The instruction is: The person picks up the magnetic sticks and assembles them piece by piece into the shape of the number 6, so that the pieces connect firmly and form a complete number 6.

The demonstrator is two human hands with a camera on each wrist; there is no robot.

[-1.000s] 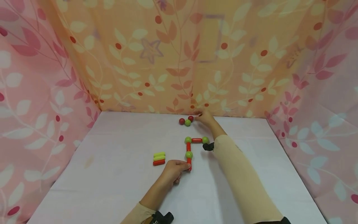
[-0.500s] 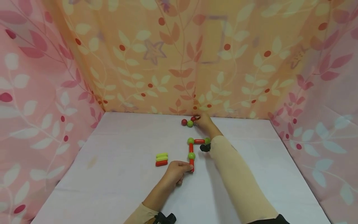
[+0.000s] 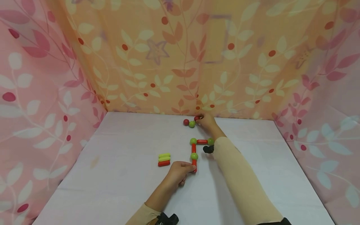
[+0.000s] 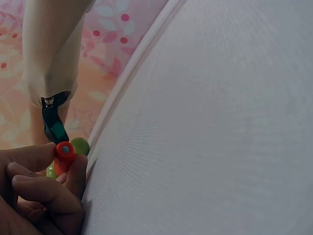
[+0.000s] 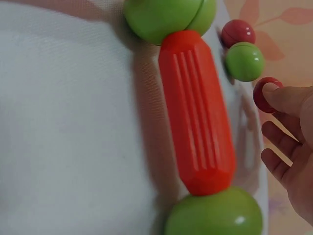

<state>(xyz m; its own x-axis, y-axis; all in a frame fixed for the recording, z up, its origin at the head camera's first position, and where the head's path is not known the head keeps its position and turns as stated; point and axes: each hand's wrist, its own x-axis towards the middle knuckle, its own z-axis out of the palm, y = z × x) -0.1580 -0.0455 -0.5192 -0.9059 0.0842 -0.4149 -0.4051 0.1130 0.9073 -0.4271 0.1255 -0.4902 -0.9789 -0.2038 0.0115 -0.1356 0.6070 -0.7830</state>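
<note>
At the near end of a chain of sticks and balls, my left hand [image 3: 177,172] pinches a red stick [image 3: 194,162]. In the left wrist view, a small pale disc shows in the end of that red stick [image 4: 64,152]. The stick meets a green ball [image 3: 194,156], and further red sticks and green balls run back and then right. By the back edge of the table, my right hand [image 3: 208,123] holds a red ball [image 5: 260,98] between thumb and finger. A green ball [image 3: 192,124] and another red ball [image 3: 186,122] lie just left of it.
Two yellow-green sticks [image 3: 164,156] and a red stick [image 3: 164,163] lie side by side, left of the chain. The white tabletop [image 3: 118,175] is walled by flowered cloth [image 3: 135,62]. My right forearm passes close to the chain's right-hand green ball [image 3: 211,141].
My right hand has moved slightly left and taken hold of the far red ball. The left hand keeps its pinch on the red stick. The head view has shifted a little.
</note>
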